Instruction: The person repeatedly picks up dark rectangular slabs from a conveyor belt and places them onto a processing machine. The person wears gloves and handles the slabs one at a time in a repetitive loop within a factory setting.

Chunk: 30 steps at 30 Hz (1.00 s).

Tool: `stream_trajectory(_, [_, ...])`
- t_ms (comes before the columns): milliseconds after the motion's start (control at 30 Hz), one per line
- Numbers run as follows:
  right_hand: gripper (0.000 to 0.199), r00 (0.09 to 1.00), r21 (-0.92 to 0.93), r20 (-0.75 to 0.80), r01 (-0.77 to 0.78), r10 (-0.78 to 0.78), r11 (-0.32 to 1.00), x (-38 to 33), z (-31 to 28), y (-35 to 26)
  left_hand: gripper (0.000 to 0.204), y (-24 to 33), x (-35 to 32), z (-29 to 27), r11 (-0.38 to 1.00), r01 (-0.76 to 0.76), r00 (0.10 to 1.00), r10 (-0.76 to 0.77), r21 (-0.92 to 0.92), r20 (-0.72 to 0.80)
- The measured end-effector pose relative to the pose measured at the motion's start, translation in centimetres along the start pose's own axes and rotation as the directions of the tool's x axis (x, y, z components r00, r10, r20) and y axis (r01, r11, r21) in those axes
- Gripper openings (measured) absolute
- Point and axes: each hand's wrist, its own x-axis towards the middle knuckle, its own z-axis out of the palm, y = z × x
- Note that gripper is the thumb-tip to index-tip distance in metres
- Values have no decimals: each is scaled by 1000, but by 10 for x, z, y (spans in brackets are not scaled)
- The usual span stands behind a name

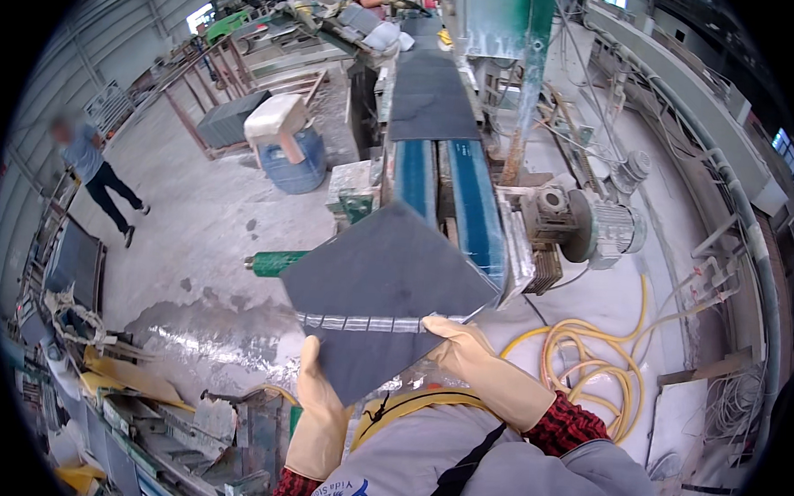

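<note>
Dark grey slab [392, 270]: centre of the frame, flat piece, turned corner-up, one corner pointing to the top of the frame and one down toward the wearer's waist. A pale banded strip [367, 323] crosses its lower half; cannot tell whether it lies on the surface or is a reflection.

Hands: both in cream gloves, both holding the slab. Left hand [319, 404], lower centre-left, grips the lower left edge, thumb upright alongside. Right hand [467, 357], lower centre-right, has its thumb over the right-hand edge; its other fingers are hidden.

Behind the slab, a conveyor with blue belts [477, 203] runs up the frame. The slab overlaps its near end in view; contact cannot be told. Further dark slabs [435, 94] lie on the belts, upper centre.

Right of the conveyor: a motor [606, 229]; below it, a coiled yellow hose [578, 362] on the pale floor [195, 213]. Left of the slab: a green roller [281, 263]. Upper left: a blue barrel [296, 166] under a pale cover [274, 118], and a standing person [86, 159] at the far left
</note>
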Motion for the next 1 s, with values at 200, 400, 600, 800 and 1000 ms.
stream_trajectory(200, [37,960,29,-127,256,-251,966,23,-20,-49,47,-40,89,35,923,3,999,11,386,-34])
stream_trajectory(400, [32,939,118,-155,325,-306,938,88,-38,-85,53,-51,198,57,893,68,982,-137,445,126])
stream_trajectory(600, [22,920,243,-260,356,-293,902,164,-37,-123,48,-53,300,78,912,144,957,-227,383,180])
stream_trajectory(800, [16,854,235,-413,435,-316,869,228,-48,-144,45,-53,371,93,903,173,943,-267,395,198])
stream_trajectory(1000, [17,837,221,-450,442,-311,870,271,-42,-166,44,-52,422,111,888,171,951,-262,426,165])
